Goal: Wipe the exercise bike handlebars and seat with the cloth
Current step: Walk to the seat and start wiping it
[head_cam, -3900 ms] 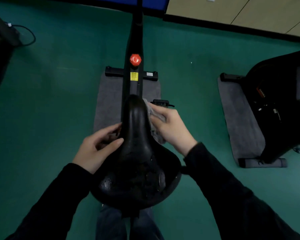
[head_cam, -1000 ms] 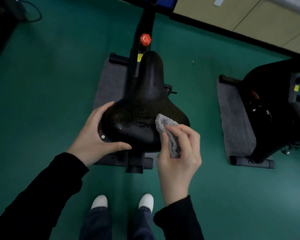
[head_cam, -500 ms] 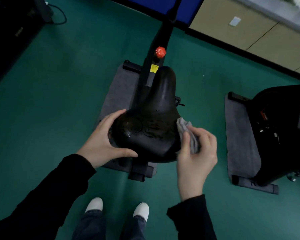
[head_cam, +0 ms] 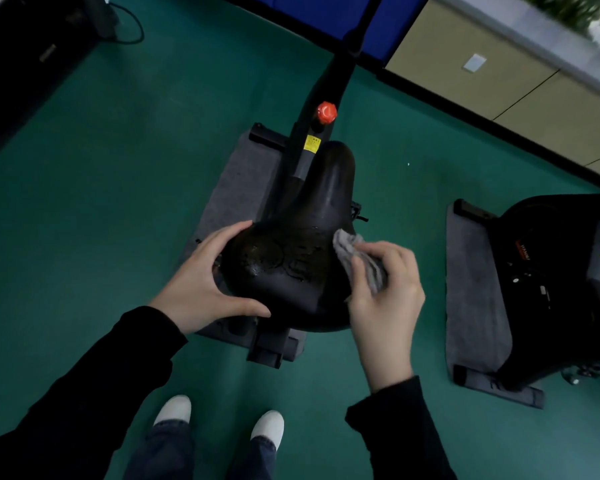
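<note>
Head view: the right hand (head_cam: 385,299) pinches a crumpled grey cloth (head_cam: 352,251) between thumb and curled fingers and presses it to the right edge of the black padded bike seat (head_cam: 312,237). Much of the cloth is hidden under those fingers. The left hand (head_cam: 198,285) clasps the seat's left rear edge, fingers curved over the side and thumb along the back. The seat's top glistens with wet patches. Its long axis runs away from the person, wide end nearest and narrow nose pointing toward the round red knob (head_cam: 326,112) on the black bike frame (head_cam: 326,81), which is cut off at the top edge. A grey floor mat (head_cam: 236,181) lies beneath.
</note>
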Motion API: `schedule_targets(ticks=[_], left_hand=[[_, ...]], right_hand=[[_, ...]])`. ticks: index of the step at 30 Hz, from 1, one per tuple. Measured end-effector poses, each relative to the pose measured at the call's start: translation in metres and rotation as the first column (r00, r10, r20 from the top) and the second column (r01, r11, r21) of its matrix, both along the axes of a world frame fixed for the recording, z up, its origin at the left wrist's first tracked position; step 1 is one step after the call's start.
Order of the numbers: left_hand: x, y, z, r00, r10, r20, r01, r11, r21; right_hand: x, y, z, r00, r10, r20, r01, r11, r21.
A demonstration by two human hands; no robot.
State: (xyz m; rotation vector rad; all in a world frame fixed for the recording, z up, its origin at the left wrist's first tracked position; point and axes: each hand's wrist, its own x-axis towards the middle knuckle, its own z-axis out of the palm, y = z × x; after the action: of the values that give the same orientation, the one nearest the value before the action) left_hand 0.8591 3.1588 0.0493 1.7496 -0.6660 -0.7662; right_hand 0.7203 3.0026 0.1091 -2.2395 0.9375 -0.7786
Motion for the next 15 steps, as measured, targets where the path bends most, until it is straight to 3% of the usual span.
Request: schedule_targets(ticks=[2,8,10,15], left_hand=[[0.000,0.001,0.000,1.000,0.004,-0.015,-0.004,1.000,-0.007],[-0.003,0.001,-0.002,1.000,0.013,-0.020,-0.014,0.999,-0.036],[-0.005,0.001,-0.004,0.999,0.026,-0.039,-0.028,0.999,-0.042],[-0.008,0.003,-0.013,0.988,0.068,-0.142,-0.078,0.995,-0.067]], right_hand=[[0.017,0.004,0.003,0.999,0.035,-0.027,-0.035,0.999,0.003],[0.011,0.029,0.006,0.872,0.486,-0.059,-0.489,0.868,-0.084],[0.001,0.017,0.008,0.876,0.475,-0.082,-0.480,0.873,-0.080],[0.028,-0.005,0.008,0.968,0.219,-0.119,-0.228,0.972,-0.065]])
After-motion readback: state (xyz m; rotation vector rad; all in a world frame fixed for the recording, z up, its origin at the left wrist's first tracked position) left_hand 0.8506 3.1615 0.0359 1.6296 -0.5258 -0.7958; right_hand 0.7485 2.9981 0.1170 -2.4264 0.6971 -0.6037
